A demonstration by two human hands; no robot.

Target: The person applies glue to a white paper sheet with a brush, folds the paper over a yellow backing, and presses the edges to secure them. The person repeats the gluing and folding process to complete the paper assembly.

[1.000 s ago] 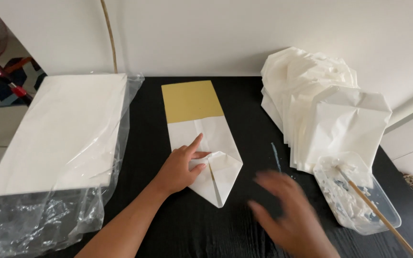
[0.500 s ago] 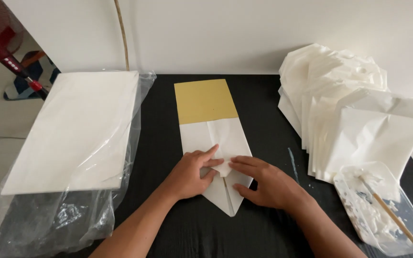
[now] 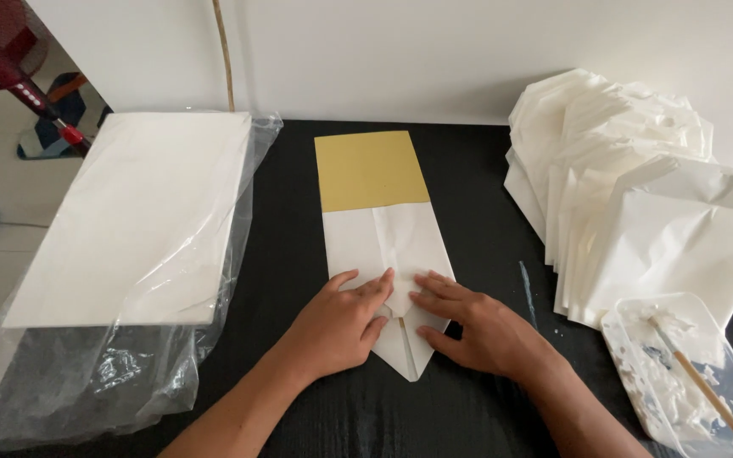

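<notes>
A folded white paper bag with a tan upper part lies flat on the black table, its pointed end toward me. My left hand presses flat on the left side of the folded point. My right hand presses flat on the right side, its fingertips almost touching the left hand's at the centre fold. Neither hand grips anything; the fingers are spread on the paper.
A stack of white sheets sits on a clear plastic wrapper at the left. A pile of folded white bags is at the right. A clear tray of white paste with a wooden stick is at the front right.
My right hand came in from the front right and landed on the paper beside the left hand. Both hands now press the folded point.
</notes>
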